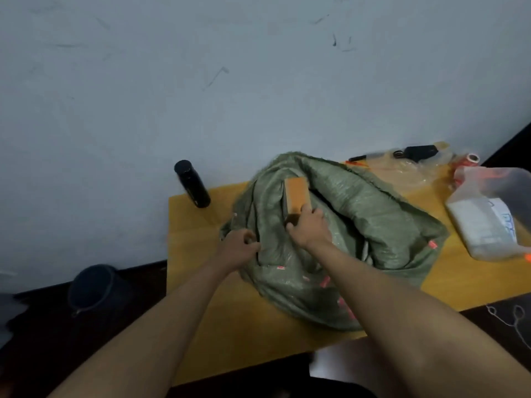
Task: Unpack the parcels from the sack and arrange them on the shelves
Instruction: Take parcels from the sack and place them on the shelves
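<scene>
A crumpled green woven sack (359, 225) lies on a yellow wooden table (198, 248), its mouth turned towards me. My right hand (309, 226) grips the near end of a small brown cardboard parcel (296, 195), which sticks up out of the sack's opening. My left hand (240, 248) pinches the sack's left edge with curled fingers. The inside of the sack is dark and hidden. No shelves are in view.
A black bottle (192, 183) stands at the table's far left corner. On the right lie a white plastic-wrapped package (485, 222) and a clear bag with tools and a tape roll (416, 156). A grey wall is behind. A dark bin (92, 285) stands on the floor, left.
</scene>
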